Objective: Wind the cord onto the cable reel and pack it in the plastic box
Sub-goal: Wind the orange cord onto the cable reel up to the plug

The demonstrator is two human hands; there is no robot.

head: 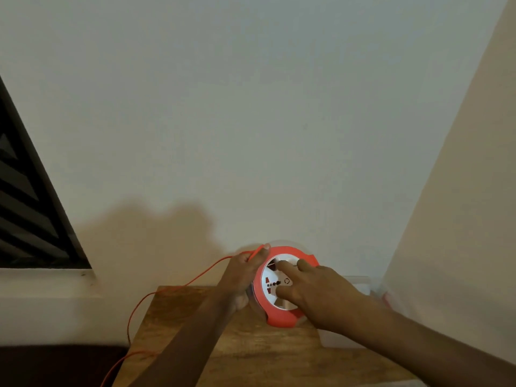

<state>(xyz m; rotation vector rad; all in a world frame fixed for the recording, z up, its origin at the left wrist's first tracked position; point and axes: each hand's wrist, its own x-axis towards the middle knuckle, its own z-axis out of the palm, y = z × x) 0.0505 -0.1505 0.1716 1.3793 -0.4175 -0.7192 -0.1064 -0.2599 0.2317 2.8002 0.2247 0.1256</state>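
Note:
An orange cable reel [279,319] with a white socket face stands tilted over a wooden table [251,356]. My left hand [240,275] holds the reel's left rim, and its thumb and fingers pinch the orange cord [173,289] where it meets the reel. The cord runs left from there, loops down off the table's left edge and trails toward the floor. My right hand [315,291] lies on the white face with its fingers spread and pressing on it. A clear plastic box [360,283] shows partly behind my right hand, near the wall.
The table stands in a corner, with a pale wall behind it and another on the right. A dark slatted window frame [30,208] fills the left side above a white ledge. Dark floor lies left of the table.

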